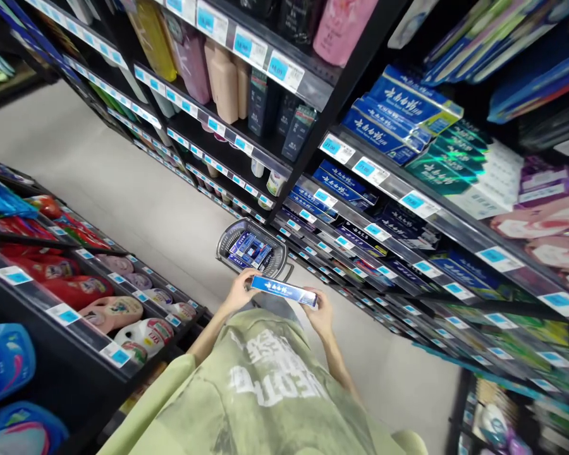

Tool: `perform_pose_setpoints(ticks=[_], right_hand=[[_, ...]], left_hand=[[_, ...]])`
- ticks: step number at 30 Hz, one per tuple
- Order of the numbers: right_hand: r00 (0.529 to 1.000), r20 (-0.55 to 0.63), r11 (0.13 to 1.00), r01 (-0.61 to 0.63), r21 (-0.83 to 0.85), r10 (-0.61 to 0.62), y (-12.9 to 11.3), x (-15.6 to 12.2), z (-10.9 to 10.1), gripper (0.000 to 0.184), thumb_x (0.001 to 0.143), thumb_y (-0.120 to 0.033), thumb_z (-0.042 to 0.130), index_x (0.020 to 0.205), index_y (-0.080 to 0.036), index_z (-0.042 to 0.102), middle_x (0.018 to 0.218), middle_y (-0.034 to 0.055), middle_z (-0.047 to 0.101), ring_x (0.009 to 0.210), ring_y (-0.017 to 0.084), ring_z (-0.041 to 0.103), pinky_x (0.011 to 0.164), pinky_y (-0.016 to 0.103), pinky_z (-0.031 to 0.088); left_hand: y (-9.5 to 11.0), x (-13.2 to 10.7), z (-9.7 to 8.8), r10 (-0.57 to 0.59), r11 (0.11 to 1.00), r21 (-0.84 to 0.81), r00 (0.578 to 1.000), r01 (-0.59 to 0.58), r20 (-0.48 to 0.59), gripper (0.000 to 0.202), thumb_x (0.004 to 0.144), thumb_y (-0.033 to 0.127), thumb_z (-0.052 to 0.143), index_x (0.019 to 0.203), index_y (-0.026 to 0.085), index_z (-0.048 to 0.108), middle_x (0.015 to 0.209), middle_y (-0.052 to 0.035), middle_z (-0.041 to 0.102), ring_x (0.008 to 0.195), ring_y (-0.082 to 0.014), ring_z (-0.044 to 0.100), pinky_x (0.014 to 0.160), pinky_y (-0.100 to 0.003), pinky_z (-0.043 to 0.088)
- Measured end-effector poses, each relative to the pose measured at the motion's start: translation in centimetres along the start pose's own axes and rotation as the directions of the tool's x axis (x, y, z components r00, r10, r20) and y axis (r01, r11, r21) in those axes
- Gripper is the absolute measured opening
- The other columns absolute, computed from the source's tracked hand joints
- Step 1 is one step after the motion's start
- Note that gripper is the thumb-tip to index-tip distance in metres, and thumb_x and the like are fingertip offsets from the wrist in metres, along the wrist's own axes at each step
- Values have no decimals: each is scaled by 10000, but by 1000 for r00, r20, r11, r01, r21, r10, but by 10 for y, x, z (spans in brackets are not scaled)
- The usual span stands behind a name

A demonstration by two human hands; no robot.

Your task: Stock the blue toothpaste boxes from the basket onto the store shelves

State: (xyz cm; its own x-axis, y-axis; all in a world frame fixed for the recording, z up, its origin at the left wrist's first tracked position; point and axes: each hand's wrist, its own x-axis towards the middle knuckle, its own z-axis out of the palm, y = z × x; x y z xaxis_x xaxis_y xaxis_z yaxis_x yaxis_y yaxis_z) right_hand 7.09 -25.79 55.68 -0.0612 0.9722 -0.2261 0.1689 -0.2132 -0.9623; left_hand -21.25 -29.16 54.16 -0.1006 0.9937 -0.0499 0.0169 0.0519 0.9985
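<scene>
A long blue and white toothpaste box [281, 289] is held level in front of my shirt, one end in each hand. My left hand [241, 289] pinches its left end, and my right hand [320, 309] grips the right end, with fingers partly hidden behind the box. Just beyond the box, a dark shopping basket [224, 243] stands on the floor, its handle toward the right. Several blue boxes [252, 249] lie inside the basket.
On the right, a shelf rail [389, 170] with price tags fronts stacked blue toothpaste boxes [384, 120] and green boxes [448, 161]. Bottles [225, 82] line the shelves ahead. A lower shelf at left holds red detergent bottles [85, 292]. The pale floor aisle [137, 183] runs between them.
</scene>
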Motion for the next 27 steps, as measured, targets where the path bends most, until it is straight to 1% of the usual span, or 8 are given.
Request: perform_pose_setpoints(ticks=[4, 6, 9, 12, 16, 21, 24, 27], right_hand=[[957, 131, 955, -275, 114, 260, -1, 16, -20, 581, 577, -350, 865, 1094, -162, 677, 1001, 73, 713, 911, 204, 643, 877, 338, 502], [934, 168, 935, -336, 118, 314, 0, 25, -27, 622, 587, -423, 855, 1112, -152, 663, 1028, 85, 713, 919, 208, 647, 869, 338, 508], [906, 206, 918, -392, 70, 371, 1, 45, -36, 672, 529, -384, 893, 1101, -132, 648, 1031, 91, 715, 928, 211, 643, 883, 340, 506], [921, 166, 934, -358, 6, 352, -1, 79, -49, 695, 549, -350, 885, 1147, -127, 609, 1016, 71, 707, 912, 180, 633, 918, 331, 491], [972, 48, 972, -226, -64, 229, -12, 143, -74, 752, 609, -394, 843, 1247, -135, 541, 1054, 61, 689, 947, 160, 629, 986, 336, 468], [998, -27, 987, -55, -149, 52, -27, 223, -95, 763, 623, -445, 825, 1264, -159, 527, 1154, 91, 670, 1036, 187, 635, 1000, 365, 484], [1000, -25, 986, 10, -169, -14, -27, 259, -91, 713, 642, -450, 814, 1215, -115, 553, 1191, 140, 667, 1096, 228, 623, 1008, 378, 483], [999, -11, 984, 30, -178, -32, -22, 282, -80, 700, 665, -434, 797, 1205, -66, 547, 1225, 183, 656, 1158, 260, 596, 1027, 374, 469]], left_hand=[[-10, 17, 15, -186, 975, -126, 983, 184, -1, 624, 804, 430, 734, 1341, 189, 526, 1266, -119, 629, 1135, -260, 617, 1008, -425, 498], [-13, 30, 28, -199, 971, -147, 979, 191, -43, 601, 805, 457, 732, 1316, 187, 564, 1277, -112, 639, 1167, -271, 611, 1049, -435, 475], [-14, 59, 54, -160, 973, -185, 981, 138, -111, 596, 796, 458, 747, 1301, 179, 597, 1290, -112, 644, 1176, -284, 615, 1052, -437, 480], [-18, 96, 90, -130, 962, -264, 963, 66, -236, 569, 829, 432, 715, 1306, 149, 590, 1329, -135, 625, 1204, -288, 606, 1041, -428, 497], [-27, 145, 147, -159, 940, -340, 917, 28, -365, 559, 955, 382, 515, 1445, 124, 439, 1406, -187, 560, 1261, -293, 578, 957, -429, 559], [-27, 182, 202, -69, 962, -272, 956, -12, -284, 625, 885, 239, 601, 1483, 191, 422, 1474, -142, 508, 1316, -278, 538, 1031, -443, 523], [-20, 194, 220, -11, 985, -168, 974, -29, -228, 595, 842, 197, 641, 1422, 189, 512, 1499, -126, 478, 1396, -289, 446, 1177, -479, 370], [-15, 208, 228, 53, 996, 75, 989, -43, -135, 644, 858, 186, 593, 1478, 123, 429, 1589, -163, 310, 1486, -308, 280, 1233, -482, 264]])
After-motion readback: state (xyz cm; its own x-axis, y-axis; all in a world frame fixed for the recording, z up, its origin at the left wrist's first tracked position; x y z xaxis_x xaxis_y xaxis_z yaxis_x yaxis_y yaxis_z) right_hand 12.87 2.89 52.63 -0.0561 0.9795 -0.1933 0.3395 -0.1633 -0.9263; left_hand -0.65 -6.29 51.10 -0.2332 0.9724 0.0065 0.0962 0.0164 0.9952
